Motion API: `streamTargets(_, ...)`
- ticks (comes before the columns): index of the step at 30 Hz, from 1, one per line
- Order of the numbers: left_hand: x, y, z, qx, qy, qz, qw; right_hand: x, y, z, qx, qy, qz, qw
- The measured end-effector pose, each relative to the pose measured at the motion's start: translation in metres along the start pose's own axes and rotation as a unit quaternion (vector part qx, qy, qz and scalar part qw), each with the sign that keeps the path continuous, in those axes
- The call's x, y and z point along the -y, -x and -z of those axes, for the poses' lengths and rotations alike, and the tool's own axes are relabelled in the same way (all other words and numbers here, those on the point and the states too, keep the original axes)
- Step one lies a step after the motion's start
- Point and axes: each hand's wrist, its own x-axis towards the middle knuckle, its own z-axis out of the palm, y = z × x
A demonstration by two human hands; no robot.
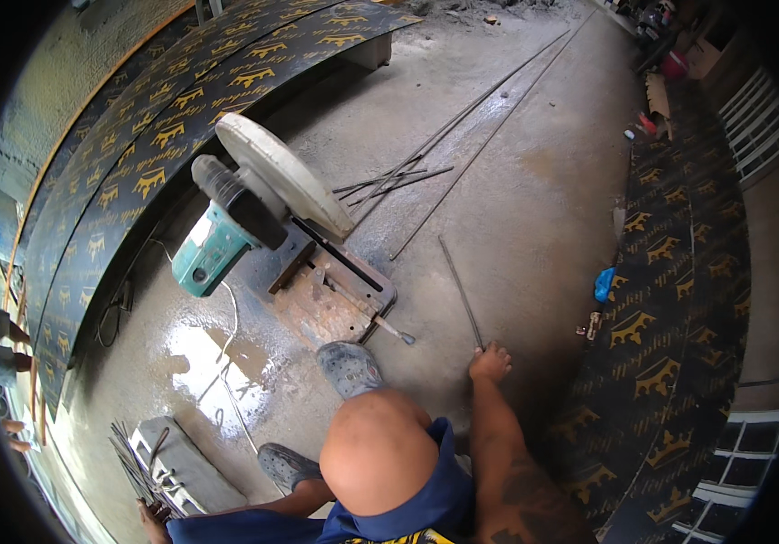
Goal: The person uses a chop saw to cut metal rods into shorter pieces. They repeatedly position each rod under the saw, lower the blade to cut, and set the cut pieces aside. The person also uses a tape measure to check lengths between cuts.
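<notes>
Right hand [491, 363]: fingers curled closed round the near end of a thin steel rod [459, 288]. Rod points forward and slightly left from that hand, over the concrete floor [534, 227]; can't tell if its far tip touches down. Left hand [151, 523]: low at the picture's edge, at the near end of a bundle of thin rods [126, 453]; dark and partly cut off, so can't tell how far it's open or whether it has any of them gripped. Bundle lies against a grey block [192, 467], just ahead and right of the left hand. Cut-off saw [212, 249] sits ahead and left of the right hand: teal motor body, big pale round guard, rusty base plate with a clamp screw sticking out toward the right hand. Held rod is apart from the base plate. Pale cord [231, 322] runs from the saw back over a wet patch [212, 363] between the two hands. Grey clog [350, 367] on a foot, left of the right hand, close to the base plate. Further ahead of the right hand: a few short rods [394, 184] crossing, plus long rods [507, 113] running away. Black printed panel [657, 317] to its right, small blue item [604, 284] at the panel's near edge.
</notes>
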Motion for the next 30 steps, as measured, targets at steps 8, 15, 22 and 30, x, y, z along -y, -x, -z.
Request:
streamTargets(8, -0.148, 0.076, -0.021, 0.064, 0.143, -0.165, 0.974, 0.073, 0.024, 0.02, -0.025, -0.188, 0.062, 0.98)
streamTargets(15, -0.232, 0.155, -0.087, 0.151, 0.056, -0.258, 0.953, 0.184, -0.007, 0.053, 0.051, -0.169, 0.133, 0.975)
streamTargets(22, -0.217, 0.165, -0.109, 0.149, -0.023, -0.271, 0.951, 0.162, -0.021, 0.043, 0.004, -0.159, 0.149, 0.976)
streamTargets(30, -0.2, 0.126, -0.117, 0.13, -0.022, -0.272, 0.953, -0.023, -0.022, 0.01, -0.002, -0.135, 0.042, 0.99)
